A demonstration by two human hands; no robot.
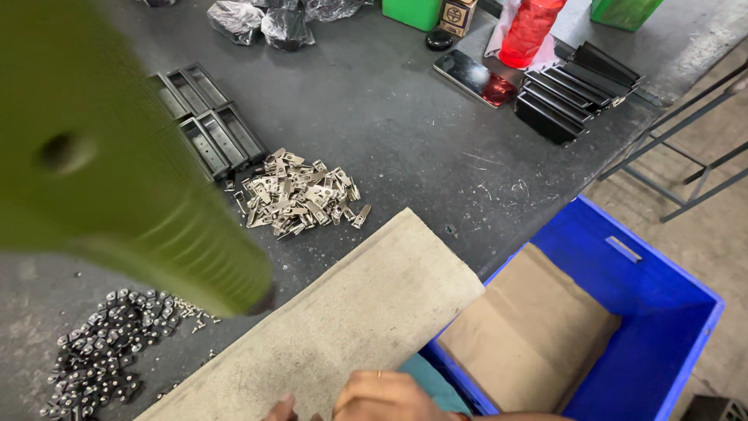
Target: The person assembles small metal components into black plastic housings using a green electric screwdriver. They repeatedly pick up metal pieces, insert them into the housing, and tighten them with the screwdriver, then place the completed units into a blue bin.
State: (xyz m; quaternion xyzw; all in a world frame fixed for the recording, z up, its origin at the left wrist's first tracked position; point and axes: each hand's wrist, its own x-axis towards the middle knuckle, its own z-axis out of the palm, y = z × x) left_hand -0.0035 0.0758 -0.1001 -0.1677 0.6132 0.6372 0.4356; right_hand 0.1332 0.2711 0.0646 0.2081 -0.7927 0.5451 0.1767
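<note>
**One hand resting at the near edge of a grey pad**

One hand (386, 398) is showing at the bottom of the view, knuckles up and fingers curled loosely, a ring on one finger; it is lying against the near end of a long grey felt-like pad (343, 320) that is stretching diagonally across the dark worktable (413, 132). Whether it is the left or the right I cannot tell, nor whether it is gripping anything, since the fingertips are running out of the picture. Just beside it a second fingertip (282, 405) is peeking in, touching the pad's edge; the rest of that hand is cut off.

A large blurred green tool body (117, 171) is hanging close to the camera, filling the upper left. Beyond the pad a heap of small silvery metal clips (300, 195) is lying on the table, with open black trays (204, 117) just behind it. A scatter of small dark parts (105, 343) is sitting at the lower left. To the right, a blue plastic crate (662, 312) is standing beside the table, holding a sheet of brown cardboard (530, 335). Stacked black trays (573, 86) and a phone (474, 78) are lying at the far side.
</note>
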